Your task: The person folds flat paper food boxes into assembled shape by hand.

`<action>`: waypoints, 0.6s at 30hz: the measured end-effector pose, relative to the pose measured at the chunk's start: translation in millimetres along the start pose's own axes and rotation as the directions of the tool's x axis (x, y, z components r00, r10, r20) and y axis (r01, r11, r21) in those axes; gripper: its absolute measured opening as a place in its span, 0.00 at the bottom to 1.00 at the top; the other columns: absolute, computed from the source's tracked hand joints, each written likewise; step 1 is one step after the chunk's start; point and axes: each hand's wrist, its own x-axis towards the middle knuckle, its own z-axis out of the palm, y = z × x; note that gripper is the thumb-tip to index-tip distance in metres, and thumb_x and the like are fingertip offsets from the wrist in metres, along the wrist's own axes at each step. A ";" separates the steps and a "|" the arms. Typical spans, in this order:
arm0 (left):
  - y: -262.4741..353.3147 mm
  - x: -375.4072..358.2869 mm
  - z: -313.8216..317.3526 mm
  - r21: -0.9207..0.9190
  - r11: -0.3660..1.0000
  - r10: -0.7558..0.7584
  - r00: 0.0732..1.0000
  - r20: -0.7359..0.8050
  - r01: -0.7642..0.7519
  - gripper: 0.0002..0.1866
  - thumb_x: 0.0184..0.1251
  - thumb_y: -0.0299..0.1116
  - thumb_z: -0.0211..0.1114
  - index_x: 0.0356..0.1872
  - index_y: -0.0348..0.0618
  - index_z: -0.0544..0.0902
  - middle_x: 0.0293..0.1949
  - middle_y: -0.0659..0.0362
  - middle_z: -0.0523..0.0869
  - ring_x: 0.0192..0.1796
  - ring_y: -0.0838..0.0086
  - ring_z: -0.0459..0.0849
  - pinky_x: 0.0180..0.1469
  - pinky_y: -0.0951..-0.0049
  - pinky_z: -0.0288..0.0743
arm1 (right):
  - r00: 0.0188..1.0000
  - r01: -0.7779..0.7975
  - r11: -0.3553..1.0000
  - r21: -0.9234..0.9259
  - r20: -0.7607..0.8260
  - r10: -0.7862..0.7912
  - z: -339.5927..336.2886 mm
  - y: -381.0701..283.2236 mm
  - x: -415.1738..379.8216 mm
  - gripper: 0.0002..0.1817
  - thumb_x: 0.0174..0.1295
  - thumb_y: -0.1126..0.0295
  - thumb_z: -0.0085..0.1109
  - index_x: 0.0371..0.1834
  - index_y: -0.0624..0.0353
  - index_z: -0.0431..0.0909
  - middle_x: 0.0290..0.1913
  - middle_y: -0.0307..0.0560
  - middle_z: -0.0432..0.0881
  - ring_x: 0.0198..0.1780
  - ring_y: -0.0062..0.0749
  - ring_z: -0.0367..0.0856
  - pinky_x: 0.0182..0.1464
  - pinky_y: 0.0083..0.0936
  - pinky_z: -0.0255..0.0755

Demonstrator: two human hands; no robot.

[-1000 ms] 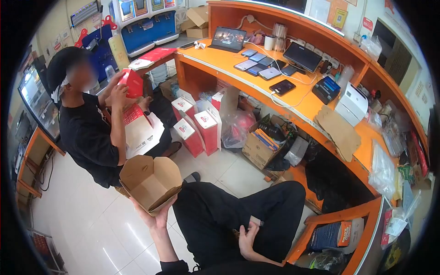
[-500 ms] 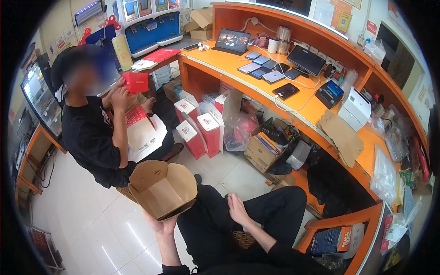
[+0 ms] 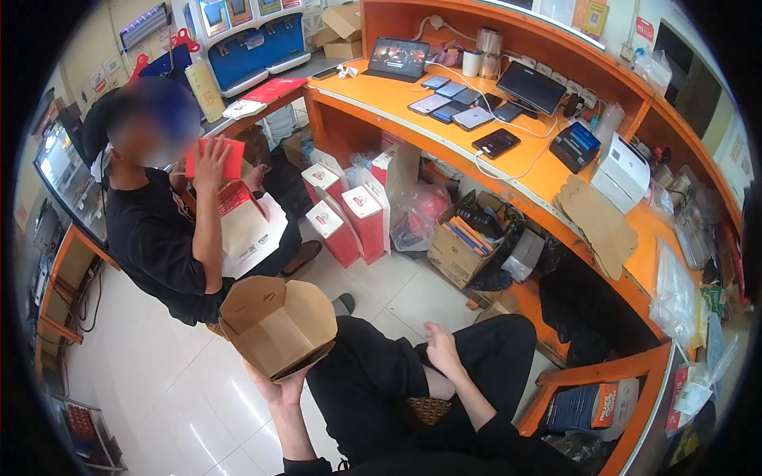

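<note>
A brown cardboard food box [image 3: 278, 325] rests on my left hand [image 3: 276, 387], which grips its underside. Its top flaps stand up and the inside faces me, with nothing in it. Over my crossed leg in black trousers [image 3: 496, 349] is my right hand [image 3: 442, 349], its thumb apart, its fingers partly hidden and nothing visible in it. At the left a co-worker [image 3: 155, 238] in black sits and holds a red card piece [image 3: 218, 161] in their hands. A red and white unfolded carton [image 3: 258, 230] lies on the co-worker's lap.
Several red and white boxes [image 3: 363, 222] stand on the tiled floor. A carton of odds and ends [image 3: 460, 246] sits under the orange counter [image 3: 524, 170]. Phones, a laptop [image 3: 397, 59], a printer [image 3: 617, 174] and flat brown card blanks [image 3: 595, 226] lie on the counter.
My right hand has moved up and right along my leg, baring some shin. The co-worker's red card has shifted left, with a hand now over it. My left hand keeps its hold.
</note>
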 end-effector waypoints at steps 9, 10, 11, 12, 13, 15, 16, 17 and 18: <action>-17.3 3.9 12.5 0.069 0.996 -0.056 0.998 -0.030 0.057 0.38 0.63 0.64 0.50 0.68 0.52 0.59 0.67 0.54 0.62 0.68 0.54 0.61 0.64 0.38 0.57 | 0.975 0.168 0.917 -0.361 -0.074 -0.208 33.7 -50.4 -98.3 0.28 0.61 0.69 0.49 0.64 0.71 0.60 0.64 0.62 0.63 0.66 0.51 0.61 0.68 0.40 0.50; -18.2 4.5 13.0 0.066 0.996 -0.057 0.998 -0.026 0.059 0.38 0.62 0.64 0.50 0.68 0.52 0.59 0.67 0.54 0.62 0.68 0.54 0.61 0.64 0.38 0.57 | 0.977 0.157 0.916 -0.368 -0.079 -0.200 34.3 -50.2 -94.8 0.28 0.62 0.69 0.49 0.64 0.70 0.60 0.63 0.62 0.64 0.65 0.50 0.62 0.67 0.39 0.51; -17.7 4.5 12.0 0.062 0.997 -0.043 0.999 -0.029 0.045 0.38 0.62 0.64 0.51 0.68 0.52 0.59 0.67 0.54 0.62 0.68 0.54 0.61 0.64 0.38 0.57 | 0.991 0.126 0.938 -0.323 -0.012 -0.137 29.0 -52.6 -89.1 0.28 0.62 0.69 0.49 0.64 0.70 0.59 0.63 0.62 0.65 0.64 0.50 0.63 0.66 0.40 0.52; -16.4 3.8 10.1 0.062 0.997 -0.034 0.999 -0.036 0.036 0.39 0.62 0.64 0.51 0.68 0.52 0.60 0.67 0.54 0.62 0.68 0.55 0.61 0.64 0.38 0.57 | 0.996 0.083 0.957 -0.277 0.057 -0.070 21.7 -53.7 -82.9 0.28 0.62 0.69 0.49 0.65 0.70 0.58 0.62 0.61 0.66 0.64 0.51 0.63 0.65 0.41 0.53; -15.7 3.6 9.2 0.059 0.998 -0.027 0.999 -0.039 0.029 0.39 0.62 0.64 0.51 0.68 0.52 0.60 0.67 0.55 0.62 0.68 0.55 0.62 0.64 0.38 0.57 | 0.992 0.037 0.971 -0.235 0.125 -0.007 17.3 -54.4 -80.1 0.28 0.63 0.68 0.48 0.65 0.70 0.58 0.62 0.61 0.66 0.63 0.51 0.64 0.65 0.41 0.53; -12.5 3.8 7.9 0.045 0.999 -0.027 0.999 -0.042 0.029 0.39 0.62 0.64 0.51 0.68 0.52 0.59 0.67 0.54 0.62 0.68 0.54 0.61 0.64 0.37 0.57 | 0.994 0.095 0.970 -0.223 0.069 -0.081 19.0 -48.8 -82.9 0.28 0.63 0.68 0.48 0.65 0.70 0.57 0.61 0.62 0.66 0.63 0.51 0.64 0.64 0.41 0.54; -12.0 3.0 7.2 0.037 0.999 -0.025 0.999 -0.047 0.026 0.39 0.62 0.64 0.51 0.68 0.52 0.59 0.67 0.54 0.62 0.68 0.53 0.61 0.64 0.37 0.56 | 0.992 0.125 0.968 -0.220 0.045 -0.118 20.2 -45.5 -85.7 0.28 0.64 0.68 0.48 0.65 0.70 0.57 0.61 0.62 0.66 0.62 0.52 0.64 0.64 0.41 0.54; -12.3 1.3 6.4 -0.002 1.000 -0.025 0.999 -0.048 0.025 0.39 0.63 0.63 0.51 0.69 0.51 0.56 0.68 0.50 0.58 0.68 0.47 0.57 0.64 0.34 0.54 | 0.985 0.170 0.959 -0.226 0.002 -0.174 23.6 -43.3 -91.1 0.31 0.64 0.65 0.49 0.67 0.71 0.54 0.65 0.63 0.61 0.66 0.54 0.59 0.66 0.45 0.51; -12.1 -0.6 7.9 -0.038 0.999 -0.024 0.998 -0.051 0.022 0.40 0.63 0.61 0.51 0.70 0.50 0.53 0.69 0.46 0.54 0.69 0.41 0.53 0.64 0.32 0.51 | 0.982 0.183 0.940 -0.286 0.015 -0.187 23.2 -44.0 -98.4 0.32 0.64 0.65 0.50 0.67 0.71 0.52 0.67 0.64 0.58 0.68 0.55 0.56 0.67 0.46 0.48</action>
